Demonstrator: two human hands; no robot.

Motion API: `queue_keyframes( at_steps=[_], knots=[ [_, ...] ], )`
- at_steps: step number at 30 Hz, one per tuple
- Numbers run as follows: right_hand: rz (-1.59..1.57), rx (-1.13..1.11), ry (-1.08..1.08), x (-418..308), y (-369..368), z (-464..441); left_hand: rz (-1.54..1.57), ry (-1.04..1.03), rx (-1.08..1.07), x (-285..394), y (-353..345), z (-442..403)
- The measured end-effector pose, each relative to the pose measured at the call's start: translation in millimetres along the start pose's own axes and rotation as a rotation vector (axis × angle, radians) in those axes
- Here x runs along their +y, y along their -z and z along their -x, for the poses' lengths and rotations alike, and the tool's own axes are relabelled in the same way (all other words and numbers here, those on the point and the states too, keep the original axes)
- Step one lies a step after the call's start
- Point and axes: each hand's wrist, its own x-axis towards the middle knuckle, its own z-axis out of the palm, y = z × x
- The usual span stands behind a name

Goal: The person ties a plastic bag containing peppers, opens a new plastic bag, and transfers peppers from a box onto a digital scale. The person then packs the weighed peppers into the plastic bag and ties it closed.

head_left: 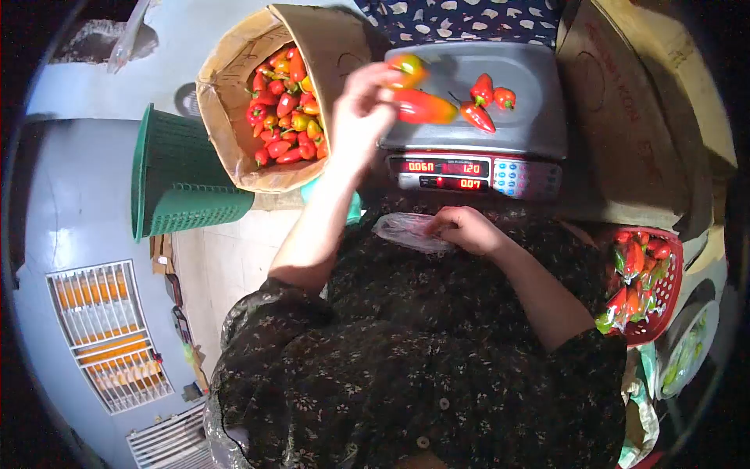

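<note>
My left hand [366,105] is closed on two peppers over the left side of the scale's plate. One is a long red-orange pepper [424,108]; the other is a yellow-green and orange pepper [408,70]. Farther right on the grey weighing scale [531,86], several small red peppers [483,91] lie close together. Its front display glows with red digits. In front of the scale, over my lap, my right hand [466,230] pinches the edge of a clear plastic bag [406,232], which hangs loose to the left.
Left of the scale stands an open cardboard box [223,94] holding many red and yellow-green peppers. Beside it is a green plastic basket [180,180]. At right, a red basket [666,301] contains bagged peppers, near large cardboard [617,117] and a pale bowl [707,332].
</note>
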Motion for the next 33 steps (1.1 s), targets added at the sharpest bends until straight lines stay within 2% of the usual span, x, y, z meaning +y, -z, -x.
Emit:
queue_keyframes(
  at_steps=[2, 4, 7, 8, 11, 15, 18, 20, 22, 24, 26, 27, 30, 31, 33],
  knots=[
    [0.003, 0.028, 0.013, 0.1, -0.3, 4.3, 0.113, 0.143, -0.092, -41.0, -27.2, -2.6],
    [-0.007, 0.069, 0.016, -3.7, -0.7, 7.1, -0.021, 0.159, -0.042, -73.4, -40.8, -2.4],
    [-0.008, 0.069, -0.005, 1.6, -0.2, 5.2, -0.402, -0.061, 0.035, -106.1, -46.2, -3.9],
    [-0.035, 0.065, -0.008, 1.1, 0.6, 5.1, -0.394, -0.054, 0.024, -112.8, -45.5, -2.9],
    [-0.078, 0.053, -0.002, -0.4, 2.7, 2.3, -0.375, -0.022, 0.003, -96.7, -44.0, -3.6],
    [-0.064, 0.064, -0.003, 5.6, 1.4, 2.0, -0.478, -0.092, 0.042, -93.2, -37.4, -1.2],
    [-0.091, 0.051, -0.039, 5.6, 1.7, 1.5, -0.357, -0.084, 0.107, -73.9, -38.1, 10.7],
    [-0.132, 0.057, -0.031, 4.9, 4.1, 1.9, -0.298, -0.080, -0.043, -49.9, -33.8, 29.2],
    [-0.199, 0.074, 0.011, 5.1, 4.5, 1.9, -0.151, 0.040, -0.332, -28.2, -28.6, 57.4],
    [-0.296, 0.125, 0.035, 10.4, 4.4, -0.6, -0.189, -0.043, -0.509, -24.6, -24.4, 82.9],
    [-0.312, 0.155, 0.055, 10.9, 4.0, -1.5, -0.080, 0.121, -0.589, -35.9, -17.3, 108.7],
    [-0.279, 0.163, 0.061, 9.3, 4.8, -0.5, -0.134, 0.028, -0.635, -46.1, -11.4, 116.5],
    [-0.154, 0.177, 0.058, 6.7, 3.3, 1.5, -0.366, 0.070, -0.660, -53.2, -1.4, 141.1],
    [-0.058, 0.188, 0.074, 2.8, 1.8, 3.0, -0.441, 0.010, -0.691, -53.4, 1.2, 144.0],
    [0.076, 0.241, 0.144, 0.3, -3.1, 4.1, -0.628, 0.162, -0.662, -38.4, 3.7, 144.3]
  ],
)
